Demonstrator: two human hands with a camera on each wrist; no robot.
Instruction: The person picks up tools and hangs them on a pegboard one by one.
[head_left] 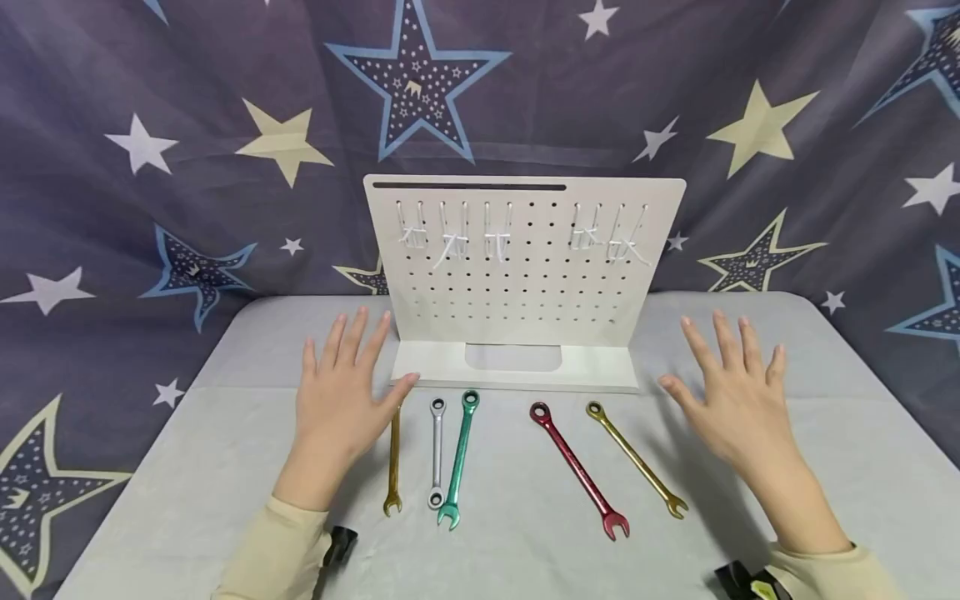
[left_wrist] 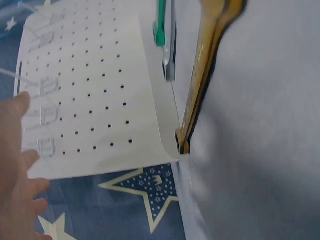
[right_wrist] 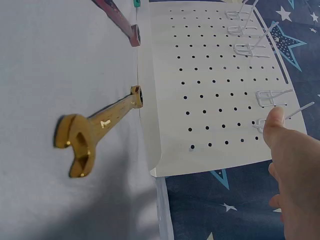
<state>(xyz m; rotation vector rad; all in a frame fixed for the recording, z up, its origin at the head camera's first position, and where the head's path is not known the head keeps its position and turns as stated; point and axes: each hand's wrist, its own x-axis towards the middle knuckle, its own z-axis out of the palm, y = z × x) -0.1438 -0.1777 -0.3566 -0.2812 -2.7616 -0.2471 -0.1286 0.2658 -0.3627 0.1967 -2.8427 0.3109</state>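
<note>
My left hand [head_left: 341, 404] is spread with straight fingers, palm down, left of the pegboard, and holds nothing. Its thumb overlaps the top of a gold wrench [head_left: 394, 458] in the head view; the left wrist view shows that wrench whole along the board's base. To its right lie a silver wrench [head_left: 437, 454] and a green wrench [head_left: 459, 458], close together at their lower ends. A red wrench [head_left: 577, 468] and a second gold wrench [head_left: 636, 458] slant on the right. Beyond them my right hand [head_left: 738, 404] is spread too, with nothing in it.
A white pegboard [head_left: 517, 283] stands on its base [head_left: 435, 367] at the back of the table [head_left: 517, 567]. Several white wire hooks [head_left: 497, 237] line its upper part. Behind hangs a dark star-patterned cloth [head_left: 555, 92]. Dark devices [head_left: 339, 546] sit at both wrists.
</note>
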